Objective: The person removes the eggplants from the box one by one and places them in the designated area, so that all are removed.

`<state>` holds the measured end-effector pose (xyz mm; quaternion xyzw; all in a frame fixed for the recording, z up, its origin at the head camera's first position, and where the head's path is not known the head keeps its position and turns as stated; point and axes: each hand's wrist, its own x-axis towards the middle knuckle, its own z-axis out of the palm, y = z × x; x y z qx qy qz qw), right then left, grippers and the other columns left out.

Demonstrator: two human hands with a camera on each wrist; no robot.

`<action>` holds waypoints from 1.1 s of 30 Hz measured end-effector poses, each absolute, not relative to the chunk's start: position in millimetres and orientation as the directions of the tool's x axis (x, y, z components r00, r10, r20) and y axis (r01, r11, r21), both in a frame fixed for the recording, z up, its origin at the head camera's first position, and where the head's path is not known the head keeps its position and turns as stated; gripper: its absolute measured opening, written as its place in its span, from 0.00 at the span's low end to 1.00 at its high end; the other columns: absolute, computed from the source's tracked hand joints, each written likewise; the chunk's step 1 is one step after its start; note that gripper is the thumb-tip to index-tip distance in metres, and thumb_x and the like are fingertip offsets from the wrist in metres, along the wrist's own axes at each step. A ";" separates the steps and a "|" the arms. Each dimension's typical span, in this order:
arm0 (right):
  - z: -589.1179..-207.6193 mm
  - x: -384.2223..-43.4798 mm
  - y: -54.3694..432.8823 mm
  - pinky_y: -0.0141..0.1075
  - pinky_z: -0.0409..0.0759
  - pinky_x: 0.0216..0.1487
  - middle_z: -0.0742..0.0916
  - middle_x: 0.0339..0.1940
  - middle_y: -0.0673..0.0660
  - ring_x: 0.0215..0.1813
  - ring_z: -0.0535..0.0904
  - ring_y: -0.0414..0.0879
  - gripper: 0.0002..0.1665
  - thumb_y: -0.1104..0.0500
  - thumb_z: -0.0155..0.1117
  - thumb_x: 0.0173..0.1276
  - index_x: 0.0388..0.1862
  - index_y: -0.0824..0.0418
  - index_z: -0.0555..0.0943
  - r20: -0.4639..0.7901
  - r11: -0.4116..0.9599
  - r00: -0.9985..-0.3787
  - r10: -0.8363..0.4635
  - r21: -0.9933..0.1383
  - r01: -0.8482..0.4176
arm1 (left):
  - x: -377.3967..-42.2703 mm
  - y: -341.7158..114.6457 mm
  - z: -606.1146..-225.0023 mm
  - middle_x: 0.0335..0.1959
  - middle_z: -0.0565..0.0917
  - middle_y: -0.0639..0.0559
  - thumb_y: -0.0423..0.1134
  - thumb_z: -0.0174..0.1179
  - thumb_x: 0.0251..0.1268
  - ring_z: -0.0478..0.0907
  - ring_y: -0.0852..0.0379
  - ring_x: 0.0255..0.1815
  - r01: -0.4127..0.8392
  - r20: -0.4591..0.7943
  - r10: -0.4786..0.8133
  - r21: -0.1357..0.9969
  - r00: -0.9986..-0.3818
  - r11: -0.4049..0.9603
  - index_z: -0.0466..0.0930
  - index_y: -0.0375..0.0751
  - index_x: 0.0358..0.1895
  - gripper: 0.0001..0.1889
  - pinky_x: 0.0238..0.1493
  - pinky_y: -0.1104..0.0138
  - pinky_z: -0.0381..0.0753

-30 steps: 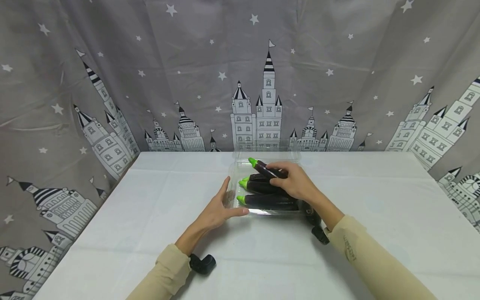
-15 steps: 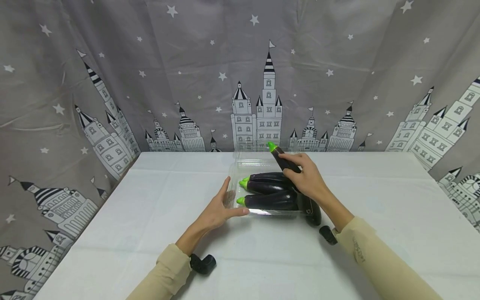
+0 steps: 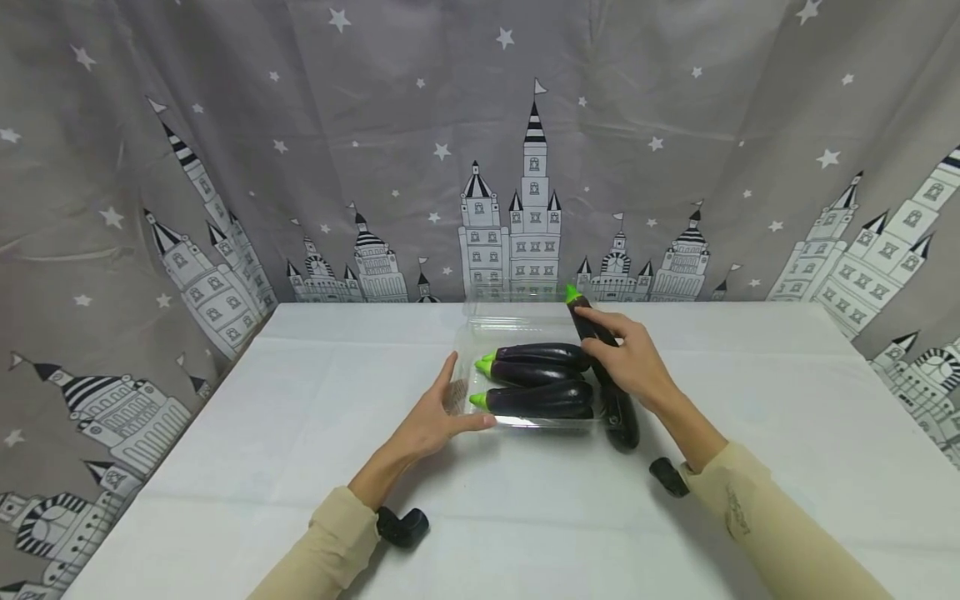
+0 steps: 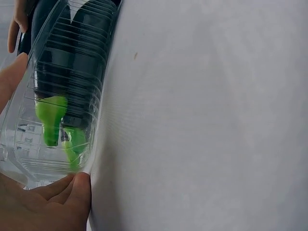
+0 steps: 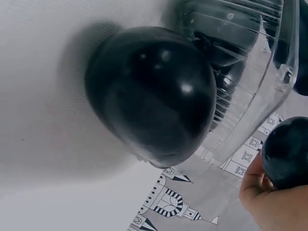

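Observation:
My right hand [image 3: 636,358] grips a dark purple eggplant [image 3: 582,317] by its body, its bright green stem pointing away, over the right end of a clear plastic box [image 3: 467,400]. The right wrist view shows the rounded end of this held eggplant [image 5: 288,153]. Another eggplant [image 3: 621,423] lies on the table against the box's right side, its far part covered by the hand. Inside the box are several eggplants [image 3: 536,398], stems to the left. At the box's near left corner my left hand [image 3: 426,427] rests with thumb and index finger stretched along two sides.
The box's hinged clear lid [image 3: 517,308] stands raised at the back. A white cloth [image 3: 525,517] covers the table, and a grey curtain [image 3: 375,133] printed with castles and stars hangs behind. Black wrist cameras sit under both sleeves.
My right hand has carried the eggplant rightward from above the box to its right end, turning the stem to point away. The left hand stays at the box corner.

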<state>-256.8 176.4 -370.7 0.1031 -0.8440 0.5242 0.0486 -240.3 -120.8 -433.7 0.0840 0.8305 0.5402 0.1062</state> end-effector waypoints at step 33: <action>-366.0 -237.5 212.0 0.60 0.69 0.61 0.67 0.73 0.66 0.69 0.67 0.64 0.39 0.59 0.66 0.66 0.75 0.58 0.66 0.077 0.406 -0.978 -0.192 -0.902 -0.151 | -239.9 -121.5 -433.2 0.79 0.49 0.38 0.52 0.76 0.48 0.44 0.40 0.78 0.008 -0.099 0.244 0.915 -0.965 0.403 0.38 0.56 0.81 0.63 0.72 0.40 0.46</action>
